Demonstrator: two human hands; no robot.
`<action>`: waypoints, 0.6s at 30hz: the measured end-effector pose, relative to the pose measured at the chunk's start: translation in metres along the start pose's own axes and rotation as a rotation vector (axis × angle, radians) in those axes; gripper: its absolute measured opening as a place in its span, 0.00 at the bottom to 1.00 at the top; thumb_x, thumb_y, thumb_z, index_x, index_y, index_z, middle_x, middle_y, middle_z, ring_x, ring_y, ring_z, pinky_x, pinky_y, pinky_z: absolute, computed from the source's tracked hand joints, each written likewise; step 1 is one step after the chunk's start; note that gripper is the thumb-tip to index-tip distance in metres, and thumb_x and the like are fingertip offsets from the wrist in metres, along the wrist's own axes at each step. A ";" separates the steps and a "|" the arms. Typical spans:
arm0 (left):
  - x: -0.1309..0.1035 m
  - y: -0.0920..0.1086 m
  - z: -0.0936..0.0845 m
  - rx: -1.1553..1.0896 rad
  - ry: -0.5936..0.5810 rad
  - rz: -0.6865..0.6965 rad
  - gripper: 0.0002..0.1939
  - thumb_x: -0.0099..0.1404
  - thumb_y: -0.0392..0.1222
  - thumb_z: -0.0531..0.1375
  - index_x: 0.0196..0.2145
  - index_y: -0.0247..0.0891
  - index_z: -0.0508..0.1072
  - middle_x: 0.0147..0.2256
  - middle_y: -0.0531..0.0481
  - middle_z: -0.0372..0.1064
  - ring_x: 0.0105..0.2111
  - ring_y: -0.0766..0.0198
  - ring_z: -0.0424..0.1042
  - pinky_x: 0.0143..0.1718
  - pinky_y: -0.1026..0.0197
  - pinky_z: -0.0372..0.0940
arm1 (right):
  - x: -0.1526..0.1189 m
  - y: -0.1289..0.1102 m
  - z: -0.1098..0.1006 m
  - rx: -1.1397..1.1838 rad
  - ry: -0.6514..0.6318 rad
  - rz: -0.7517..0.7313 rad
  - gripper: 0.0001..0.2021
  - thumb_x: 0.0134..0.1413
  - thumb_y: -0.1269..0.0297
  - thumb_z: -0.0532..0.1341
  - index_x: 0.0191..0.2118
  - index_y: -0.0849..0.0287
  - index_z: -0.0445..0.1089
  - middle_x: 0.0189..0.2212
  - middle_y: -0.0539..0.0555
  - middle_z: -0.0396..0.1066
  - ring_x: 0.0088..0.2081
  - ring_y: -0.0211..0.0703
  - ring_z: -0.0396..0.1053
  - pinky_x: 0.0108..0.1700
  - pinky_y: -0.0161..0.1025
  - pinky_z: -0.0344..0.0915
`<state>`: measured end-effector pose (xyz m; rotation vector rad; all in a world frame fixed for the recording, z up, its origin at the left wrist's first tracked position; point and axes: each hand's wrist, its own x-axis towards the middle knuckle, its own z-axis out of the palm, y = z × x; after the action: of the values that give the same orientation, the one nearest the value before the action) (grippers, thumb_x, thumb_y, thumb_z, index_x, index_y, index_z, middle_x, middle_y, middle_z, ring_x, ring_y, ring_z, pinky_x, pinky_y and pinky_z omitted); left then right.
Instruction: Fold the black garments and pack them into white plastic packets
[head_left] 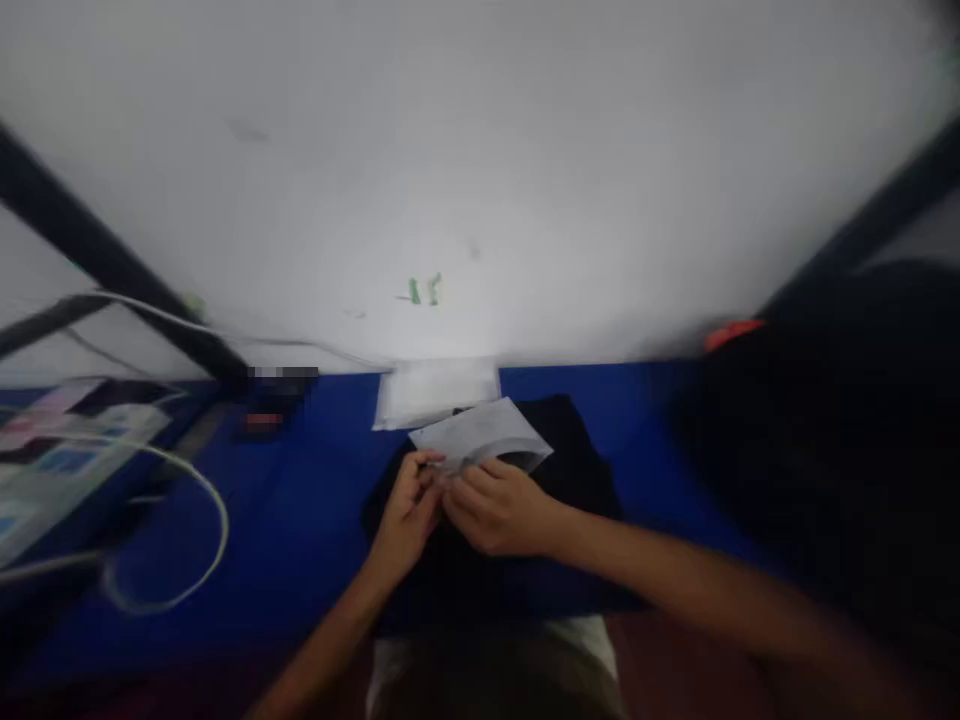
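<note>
A pale, translucent bag (480,430) is held over a dark folded cloth (577,460) on a blue table (300,540). Its near edge gapes in a curve at the right. My left hand (411,505) pinches the near left part of the bag, fingers bent. Close beside it, my right hand (499,508) has its fingers curled on the same edge, and the two sets of fingertips nearly meet. Behind the bag, a stack of white plastic packets (439,392) lies by the wall.
A white cable (225,520) loops over the table's left side. Packets (82,460) lie at the far left, with a dark object (262,415) nearer the wall. A large dark mass (810,430) with an orange patch stands at the right. Dark posts flank the wall.
</note>
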<state>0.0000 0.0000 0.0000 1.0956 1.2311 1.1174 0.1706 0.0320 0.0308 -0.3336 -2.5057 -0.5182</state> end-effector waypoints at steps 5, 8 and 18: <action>0.000 -0.005 0.001 0.032 0.002 0.096 0.22 0.62 0.53 0.62 0.48 0.43 0.60 0.27 0.59 0.60 0.22 0.70 0.58 0.23 0.69 0.56 | -0.001 -0.005 0.004 -0.048 -0.031 0.027 0.12 0.63 0.76 0.51 0.31 0.63 0.68 0.26 0.54 0.64 0.29 0.44 0.60 0.30 0.43 0.51; 0.001 -0.005 -0.002 0.059 0.059 0.150 0.19 0.64 0.50 0.62 0.48 0.42 0.60 0.27 0.59 0.60 0.20 0.72 0.55 0.21 0.70 0.52 | -0.004 0.002 0.004 -0.072 -0.050 0.049 0.13 0.63 0.76 0.50 0.30 0.62 0.68 0.25 0.54 0.63 0.29 0.45 0.58 0.29 0.43 0.49; -0.002 0.000 -0.035 -0.025 0.110 0.144 0.15 0.65 0.46 0.61 0.45 0.45 0.59 0.22 0.64 0.53 0.16 0.74 0.51 0.17 0.73 0.48 | -0.059 0.034 -0.005 -0.189 -0.182 0.205 0.12 0.63 0.75 0.52 0.28 0.62 0.67 0.25 0.53 0.61 0.30 0.44 0.53 0.32 0.43 0.47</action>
<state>-0.0351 -0.0012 -0.0005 1.1305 1.2348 1.3139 0.2329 0.0532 0.0112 -0.7321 -2.5606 -0.6679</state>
